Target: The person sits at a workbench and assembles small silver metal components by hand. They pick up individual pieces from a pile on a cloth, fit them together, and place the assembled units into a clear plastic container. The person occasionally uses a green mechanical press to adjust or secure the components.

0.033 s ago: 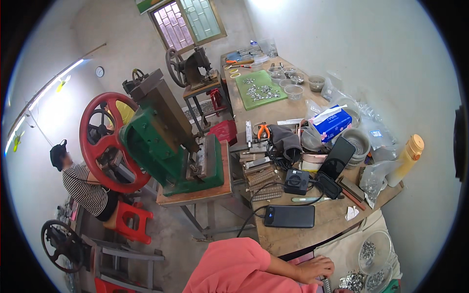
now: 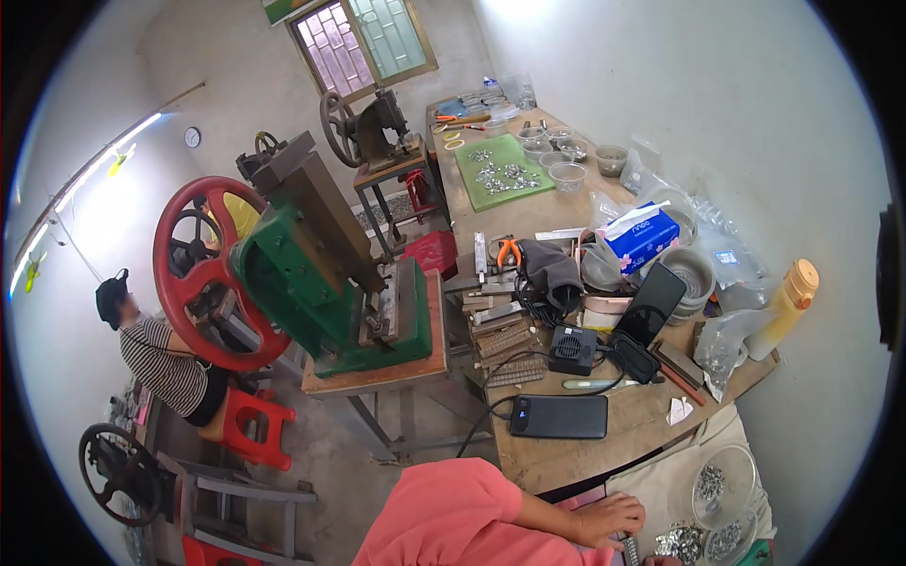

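Note:
My left hand (image 2: 612,520) reaches in from a pink sleeve (image 2: 453,519) at the lower edge. Its fingers are bent and held together over the upper end of a small ridged silver metal strip (image 2: 630,547). The palm and thumb are hidden, so the exact hold does not show. Of my right hand (image 2: 663,561) only a sliver appears at the bottom rim, close to the strip's lower end; its fingers cannot be made out. Just right of the hands lies a pile of shiny metal pieces (image 2: 678,542). Beside it are two clear plastic bowls (image 2: 741,472) with more small metal parts.
A wooden workbench (image 2: 651,415) bears a black power bank (image 2: 559,417), a phone (image 2: 653,304), a tissue pack (image 2: 642,236) and a yellow bottle (image 2: 788,307). Left of it stands a green press (image 2: 293,264) with a red handwheel (image 2: 168,255). Another person (image 2: 165,363) sits further left.
My right hand shows marginally differently at the bottom rim. Otherwise nothing has visibly moved.

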A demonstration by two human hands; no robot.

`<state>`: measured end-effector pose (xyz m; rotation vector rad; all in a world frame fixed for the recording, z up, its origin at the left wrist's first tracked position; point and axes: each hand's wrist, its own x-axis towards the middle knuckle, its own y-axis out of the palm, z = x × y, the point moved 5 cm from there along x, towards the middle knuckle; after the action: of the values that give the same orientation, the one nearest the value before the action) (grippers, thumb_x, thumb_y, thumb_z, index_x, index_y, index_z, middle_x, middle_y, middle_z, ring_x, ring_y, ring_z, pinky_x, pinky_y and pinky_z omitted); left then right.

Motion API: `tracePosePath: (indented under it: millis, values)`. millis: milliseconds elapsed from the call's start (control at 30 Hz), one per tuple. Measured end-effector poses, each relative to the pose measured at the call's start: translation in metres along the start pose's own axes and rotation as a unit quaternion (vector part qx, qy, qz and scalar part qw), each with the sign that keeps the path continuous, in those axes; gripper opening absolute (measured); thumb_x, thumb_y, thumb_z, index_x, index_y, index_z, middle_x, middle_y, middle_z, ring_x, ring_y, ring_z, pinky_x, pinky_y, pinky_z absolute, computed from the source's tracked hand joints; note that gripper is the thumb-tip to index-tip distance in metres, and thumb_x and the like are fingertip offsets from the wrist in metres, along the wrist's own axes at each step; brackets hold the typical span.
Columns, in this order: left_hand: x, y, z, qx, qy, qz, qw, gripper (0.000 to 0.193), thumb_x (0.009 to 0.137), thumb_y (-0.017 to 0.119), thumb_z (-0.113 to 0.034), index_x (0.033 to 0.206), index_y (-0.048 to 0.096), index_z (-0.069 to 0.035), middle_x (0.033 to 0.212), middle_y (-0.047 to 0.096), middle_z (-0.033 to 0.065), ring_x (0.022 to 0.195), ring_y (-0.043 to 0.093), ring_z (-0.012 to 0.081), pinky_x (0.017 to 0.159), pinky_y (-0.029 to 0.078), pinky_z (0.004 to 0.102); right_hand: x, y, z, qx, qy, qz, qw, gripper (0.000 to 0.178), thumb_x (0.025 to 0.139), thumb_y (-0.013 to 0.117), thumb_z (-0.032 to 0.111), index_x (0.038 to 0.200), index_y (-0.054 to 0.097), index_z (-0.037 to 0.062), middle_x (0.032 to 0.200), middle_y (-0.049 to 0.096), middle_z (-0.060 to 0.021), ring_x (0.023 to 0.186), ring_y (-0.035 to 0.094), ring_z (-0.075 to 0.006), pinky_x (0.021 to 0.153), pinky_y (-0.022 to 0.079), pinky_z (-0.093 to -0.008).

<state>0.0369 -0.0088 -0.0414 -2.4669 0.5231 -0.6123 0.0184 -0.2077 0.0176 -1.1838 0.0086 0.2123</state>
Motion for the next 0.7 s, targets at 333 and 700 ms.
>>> tracePosePath:
  millis: [333, 700]
  values:
    - [0.006, -0.027, 0.003, 0.038, -0.031, 0.048, 0.998, 0.028, 0.077, 0.081, -0.029, 0.097, 0.068, -0.013, 0.124, 0.063, 0.0073, 0.119, 0.058, 0.0294, 0.099, 0.041, 0.0467, -0.051, 0.001, -0.040, 0.446, 0.229, -0.154, 0.851, 0.005, 0.092, 0.066, 0.002, 0.091, 0.068, -0.0022, 0.083, 0.069, -0.0057, 0.075, 0.063, -0.0120, 0.070, 0.052, -0.0268]
    - [0.016, -0.025, -0.017, 0.051, -0.036, 0.067, 0.996, 0.033, 0.068, 0.087, -0.017, 0.092, 0.067, -0.008, 0.117, 0.063, 0.0082, 0.117, 0.056, 0.0316, 0.099, 0.036, 0.0434, -0.074, 0.001, -0.009, 0.357, 0.240, -0.172, 0.886, 0.008, 0.091, 0.071, 0.006, 0.097, 0.072, 0.0012, 0.088, 0.070, -0.0060, 0.074, 0.067, -0.0157, 0.066, 0.053, -0.0276]
